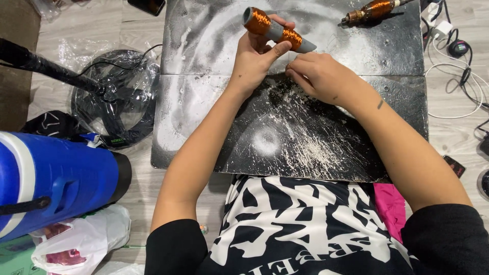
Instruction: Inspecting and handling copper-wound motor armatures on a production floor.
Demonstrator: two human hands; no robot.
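Sitting over the dark, dusty bench [285, 137], the person is gripping a grey rod wound with copper wire [277, 29] in the left hand [257, 58], long axis slanting toward the upper left; the right hand [318, 76], just below-right, is pinching something too fine to make out.

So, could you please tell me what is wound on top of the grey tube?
Two bands of copper wire sit on the grey tube, one near each end. The left hand covers its underside; the right hand rests beside it.
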